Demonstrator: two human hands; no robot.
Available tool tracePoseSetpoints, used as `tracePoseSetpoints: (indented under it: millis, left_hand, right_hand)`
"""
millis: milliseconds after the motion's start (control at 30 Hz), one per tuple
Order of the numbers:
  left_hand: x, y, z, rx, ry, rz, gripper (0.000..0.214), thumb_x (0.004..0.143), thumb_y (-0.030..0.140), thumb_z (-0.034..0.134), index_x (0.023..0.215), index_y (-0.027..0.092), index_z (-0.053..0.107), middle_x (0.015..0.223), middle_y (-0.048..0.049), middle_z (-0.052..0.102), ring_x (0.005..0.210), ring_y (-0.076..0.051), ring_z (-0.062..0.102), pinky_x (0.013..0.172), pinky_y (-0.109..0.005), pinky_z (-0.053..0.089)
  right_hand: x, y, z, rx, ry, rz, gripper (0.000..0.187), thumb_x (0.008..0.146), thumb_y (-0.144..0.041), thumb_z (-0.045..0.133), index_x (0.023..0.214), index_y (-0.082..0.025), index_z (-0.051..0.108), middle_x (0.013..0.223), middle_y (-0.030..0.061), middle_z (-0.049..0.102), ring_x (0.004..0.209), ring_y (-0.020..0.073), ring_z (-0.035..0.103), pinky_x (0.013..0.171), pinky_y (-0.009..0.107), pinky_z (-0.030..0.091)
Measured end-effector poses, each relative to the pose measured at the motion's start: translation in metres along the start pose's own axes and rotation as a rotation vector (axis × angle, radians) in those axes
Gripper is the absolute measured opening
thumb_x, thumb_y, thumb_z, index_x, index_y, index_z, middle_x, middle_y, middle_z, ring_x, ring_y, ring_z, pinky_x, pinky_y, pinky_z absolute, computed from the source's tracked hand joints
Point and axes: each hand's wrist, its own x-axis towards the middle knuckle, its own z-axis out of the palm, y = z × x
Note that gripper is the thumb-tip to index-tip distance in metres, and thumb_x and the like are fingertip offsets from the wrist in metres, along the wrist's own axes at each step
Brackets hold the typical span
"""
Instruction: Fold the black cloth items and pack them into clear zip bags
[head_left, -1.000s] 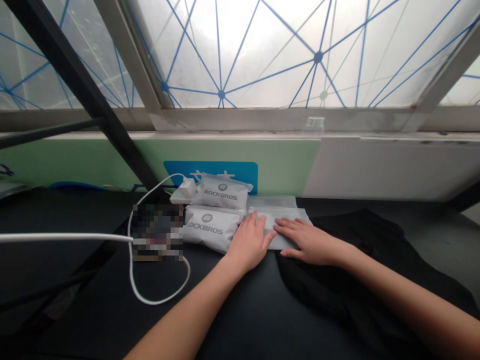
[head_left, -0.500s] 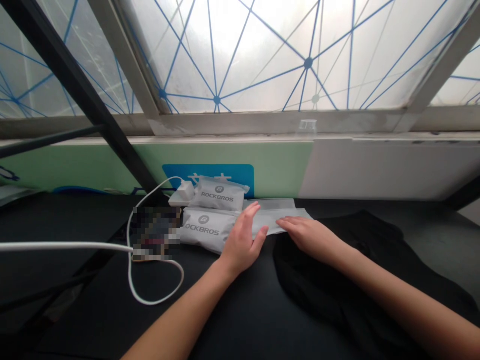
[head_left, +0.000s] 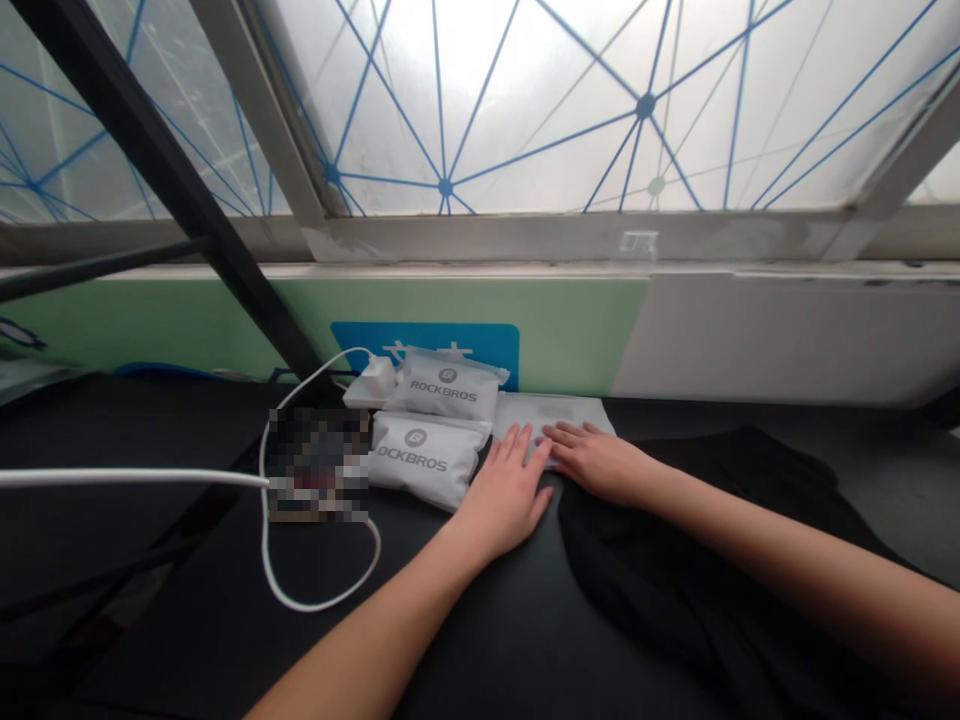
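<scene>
Flat on the black surface lies a pale, thin plastic bag (head_left: 555,408). My left hand (head_left: 506,492) rests palm down at its near left corner, fingers stretched out. From the right, my right hand (head_left: 596,462) lies flat on the bag, its fingertips close to my left fingers. The hands hide the bag's near part. Just left of my left hand sits a plump grey ROCKBROS pouch (head_left: 424,462), and behind it another ROCKBROS pouch (head_left: 448,385) leans toward the wall. Black cloth (head_left: 675,560) lies crumpled under my right forearm.
A white charger (head_left: 377,375) on a power strip stands left of the pouches. Its white cable (head_left: 300,604) loops over a blurred-out object (head_left: 319,465). A black metal post (head_left: 180,200) rises at the left. The green wall panel (head_left: 577,335) and window bound the back.
My left hand has come down from above onto the bag's edge, and my right hand has shifted left toward it. The bag's folded-over front layer now lies flatter. The view has shifted slightly.
</scene>
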Motion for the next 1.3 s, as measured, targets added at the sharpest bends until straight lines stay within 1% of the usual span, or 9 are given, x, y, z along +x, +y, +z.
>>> tracePoseSetpoints:
  millis: [167,367,533,800,900,933,1067,1200,1300]
  left_hand:
    - [0.0,0.0,0.005,0.025,-0.083,-0.097,0.059,0.102,0.038,0.049,0.152,0.01,0.039,0.159,-0.0255,0.038,0.148,-0.041,0.035,0.118,-0.057,0.034]
    - [0.001,0.002,0.01,0.116,-0.03,-0.183,0.051,0.101,0.037,0.047,0.141,0.005,0.051,0.155,-0.0259,0.043,0.144,-0.045,0.039,0.115,-0.059,0.037]
    - [0.003,-0.004,0.013,0.124,0.035,-0.277,0.058,0.098,0.044,0.053,0.139,0.002,0.05,0.152,-0.0339,0.043,0.142,-0.046,0.042,0.112,-0.06,0.039]
    - [-0.001,-0.007,0.014,0.125,0.063,-0.238,0.064,0.097,0.04,0.053,0.147,0.0,0.041,0.151,-0.0345,0.044,0.145,-0.044,0.039,0.114,-0.059,0.037]
    - [-0.008,0.007,0.002,0.097,0.031,-0.086,0.055,0.098,0.028,0.051,0.146,0.003,0.044,0.152,-0.0299,0.045,0.146,-0.041,0.039,0.116,-0.056,0.037]
    - [-0.01,0.014,-0.003,0.057,0.023,0.005,0.052,0.1,0.027,0.049,0.147,0.006,0.045,0.153,-0.0263,0.046,0.147,-0.039,0.039,0.117,-0.055,0.037]
    - [-0.019,0.042,-0.017,-0.167,-0.017,0.328,0.046,0.104,0.037,0.047,0.146,0.02,0.049,0.153,-0.014,0.051,0.147,-0.03,0.041,0.118,-0.051,0.04]
    - [-0.022,0.058,-0.014,-0.242,-0.108,0.435,0.023,0.1,0.036,0.056,0.11,0.021,0.07,0.145,-0.0102,0.06,0.141,-0.03,0.05,0.114,-0.049,0.045]
    - [-0.019,0.056,-0.014,-0.306,-0.114,0.437,0.028,0.102,0.031,0.053,0.084,0.02,0.072,0.138,-0.0085,0.066,0.134,-0.026,0.058,0.114,-0.042,0.046]
  right_hand:
    - [0.001,0.004,0.003,0.124,-0.014,0.002,0.054,0.104,-0.038,0.048,0.152,-0.014,0.045,0.158,0.0221,0.041,0.147,0.0382,0.038,0.111,0.062,0.041]
    - [0.01,0.003,0.007,0.156,-0.049,0.024,0.053,0.106,-0.036,0.041,0.156,-0.017,0.04,0.162,0.0207,0.034,0.149,0.0386,0.034,0.111,0.064,0.039]
    - [0.027,-0.004,0.005,0.129,-0.049,0.009,0.05,0.106,-0.031,0.042,0.155,-0.018,0.041,0.162,0.0211,0.035,0.149,0.038,0.034,0.111,0.062,0.041]
    - [0.045,-0.005,-0.012,0.095,-0.075,0.005,0.053,0.105,-0.034,0.047,0.154,-0.017,0.041,0.161,0.0208,0.036,0.148,0.0376,0.036,0.113,0.062,0.039]
    - [0.016,-0.001,-0.04,0.116,-0.011,0.081,0.064,0.1,-0.042,0.056,0.155,-0.014,0.039,0.159,0.0237,0.04,0.146,0.0408,0.039,0.115,0.066,0.034]
    - [-0.002,0.001,-0.05,0.167,0.048,0.12,0.063,0.101,-0.044,0.053,0.155,-0.015,0.04,0.157,0.0222,0.044,0.143,0.0379,0.045,0.115,0.06,0.038]
    - [-0.103,0.002,-0.071,0.353,0.162,0.288,0.055,0.1,-0.053,0.051,0.148,-0.027,0.051,0.149,0.01,0.057,0.135,0.0313,0.055,0.113,0.049,0.046]
    - [-0.196,0.002,-0.052,0.47,0.271,0.518,0.056,0.095,-0.058,0.054,0.143,-0.029,0.055,0.147,0.01,0.058,0.134,0.0336,0.055,0.112,0.054,0.046]
    - [-0.226,0.005,-0.029,0.509,0.335,0.64,0.061,0.09,-0.058,0.062,0.142,-0.027,0.054,0.146,0.0119,0.058,0.134,0.0343,0.055,0.112,0.054,0.046]
